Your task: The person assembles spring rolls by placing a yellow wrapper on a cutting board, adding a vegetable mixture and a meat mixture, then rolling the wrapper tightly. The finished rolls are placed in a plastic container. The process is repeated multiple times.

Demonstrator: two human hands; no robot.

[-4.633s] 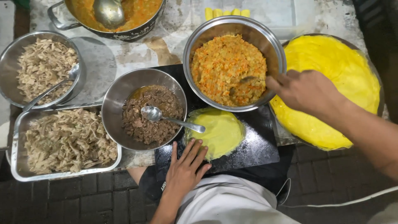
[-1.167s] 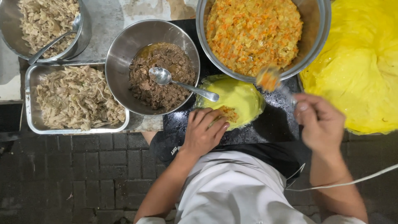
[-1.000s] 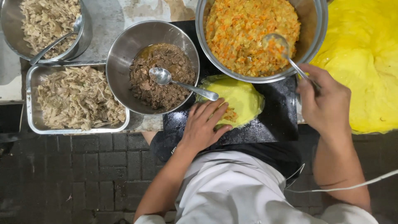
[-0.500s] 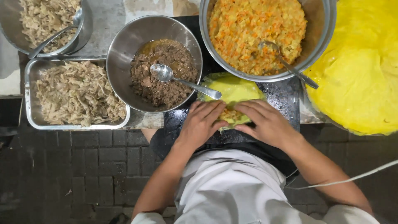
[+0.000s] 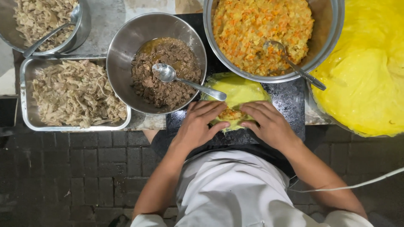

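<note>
Far to the left of the hands: round metal bowl (image 5: 80,25) of pale shredded filling with a spoon handle (image 5: 44,40) leaning on its rim, and below it a rectangular metal tray (image 5: 25,101) of the same shredded stuff.

Just up and left of the left hand: metal bowl (image 5: 126,38) of dark minced meat, spoon (image 5: 185,80) resting in it, handle reaching out over the rim toward the fingers.

Left hand (image 5: 198,126): flat, fingers spread, pressing on the near left edge of the yellow wrapper (image 5: 237,90). Not clenched, nothing grasped; fingertips bearing down on the fold.

Between both hands: yellow wrapper lying on the dark board (image 5: 290,105), a little orange filling (image 5: 230,113) showing in the gap between the fingertips. Far half of the wrapper uncovered.

Right hand (image 5: 269,124): likewise flat and loose, fingers pressing the near right edge of the wrapper, fingertips close to those of the left.

Up from the right hand: large metal bowl (image 5: 332,33) of orange and yellow filling, second spoon (image 5: 290,63) lying in it, handle over the rim.

Right of the right hand, well apart: stack of yellow wrappers (image 5: 366,75).
</note>
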